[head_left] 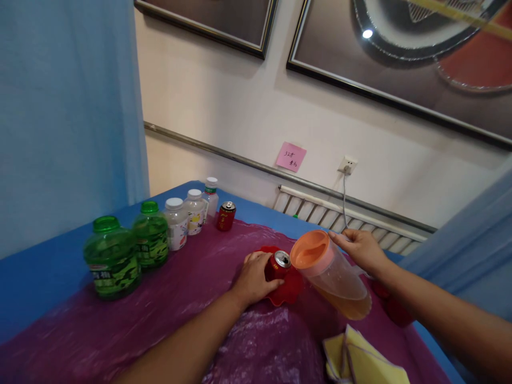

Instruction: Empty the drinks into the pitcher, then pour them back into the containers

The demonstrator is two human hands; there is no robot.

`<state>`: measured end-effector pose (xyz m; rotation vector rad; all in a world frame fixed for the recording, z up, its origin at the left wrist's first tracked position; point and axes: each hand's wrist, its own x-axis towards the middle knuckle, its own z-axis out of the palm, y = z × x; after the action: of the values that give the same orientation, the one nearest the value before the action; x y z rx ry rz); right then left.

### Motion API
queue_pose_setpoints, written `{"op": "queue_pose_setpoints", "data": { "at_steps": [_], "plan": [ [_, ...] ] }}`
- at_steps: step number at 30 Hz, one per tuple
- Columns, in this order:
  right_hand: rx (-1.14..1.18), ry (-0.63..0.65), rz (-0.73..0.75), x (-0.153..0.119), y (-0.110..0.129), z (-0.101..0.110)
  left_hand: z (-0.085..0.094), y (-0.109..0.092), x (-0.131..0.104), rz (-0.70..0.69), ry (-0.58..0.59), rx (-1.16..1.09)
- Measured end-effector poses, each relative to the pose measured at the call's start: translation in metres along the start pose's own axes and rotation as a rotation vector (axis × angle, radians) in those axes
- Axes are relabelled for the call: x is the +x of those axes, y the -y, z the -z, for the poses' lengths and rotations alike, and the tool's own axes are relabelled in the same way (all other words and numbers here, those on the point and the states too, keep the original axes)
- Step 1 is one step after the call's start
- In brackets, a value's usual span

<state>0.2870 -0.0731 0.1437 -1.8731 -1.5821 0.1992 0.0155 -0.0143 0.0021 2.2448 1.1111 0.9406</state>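
Observation:
My left hand is wrapped around a red drink can whose opened silver top faces up. Beneath the can lies a red scalloped mat. My right hand grips the handle of a clear plastic pitcher with an orange lid. The pitcher tilts left, its lid close beside the can's top. Light brown liquid fills its lower part. I cannot make out any stream between the lid and the can.
Green bottles, white-capped bottles and another red can stand along the left. A yellow cloth lies in front on the purple plastic sheet. A red object is partly hidden behind my right forearm.

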Motion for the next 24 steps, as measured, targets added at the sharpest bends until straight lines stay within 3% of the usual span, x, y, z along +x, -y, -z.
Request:
{"op": "queue_pose_setpoints", "data": {
  "at_steps": [24],
  "plan": [
    [0.01,0.015,-0.013,-0.0005,0.0005,0.0024,0.0017,-0.0008,-0.0008,0.0,0.019,-0.006]
  ]
}}
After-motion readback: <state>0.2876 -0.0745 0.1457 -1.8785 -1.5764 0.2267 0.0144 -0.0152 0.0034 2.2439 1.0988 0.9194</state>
